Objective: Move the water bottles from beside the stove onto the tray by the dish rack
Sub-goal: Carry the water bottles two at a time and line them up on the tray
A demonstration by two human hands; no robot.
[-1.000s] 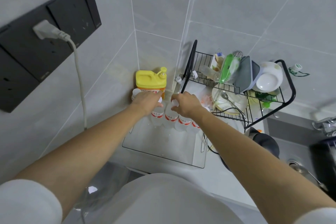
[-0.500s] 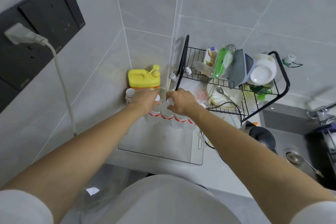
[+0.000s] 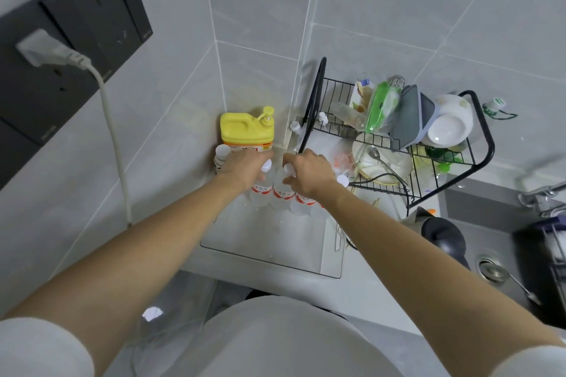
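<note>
Both hands reach to the far end of the clear tray (image 3: 269, 254) beside the dish rack (image 3: 398, 144). The left hand (image 3: 245, 167) curls around one water bottle (image 3: 264, 184); the right hand (image 3: 309, 173) grips the white-capped neck of another bottle (image 3: 283, 190). More bottles stand on the tray just beside them, before a yellow detergent jug (image 3: 246, 128).

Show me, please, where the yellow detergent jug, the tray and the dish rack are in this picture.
yellow detergent jug (image 3: 245, 127): head view, on its yellow top beside the handle.
tray (image 3: 269, 242): head view, on its bare floor near the front.
dish rack (image 3: 482, 128): head view, on the black frame tube at its right end.
</note>
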